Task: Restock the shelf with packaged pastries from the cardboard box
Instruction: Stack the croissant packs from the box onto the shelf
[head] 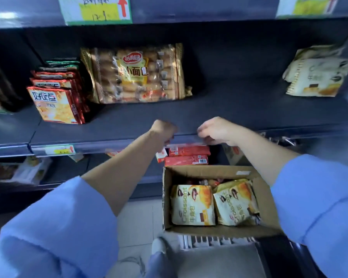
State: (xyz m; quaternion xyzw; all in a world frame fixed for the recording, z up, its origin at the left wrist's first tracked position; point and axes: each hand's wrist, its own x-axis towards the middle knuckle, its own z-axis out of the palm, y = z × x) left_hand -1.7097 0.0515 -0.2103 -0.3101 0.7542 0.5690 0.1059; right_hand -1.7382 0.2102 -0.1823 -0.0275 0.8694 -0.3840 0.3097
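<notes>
- The left hand [163, 131], at centre frame, curls its fingers onto one end of the flat red foil packets [187, 155], just under the lip of the dark metal shelf [239, 105].
- The right hand [217, 131] curls over their other end; I cannot tell whether it grips.
- The brown cardboard box [209, 172], at lower right, holds cream croissant packets [192, 205].
- Most restocking seems left to do: the middle of the shelf is bare.
</notes>
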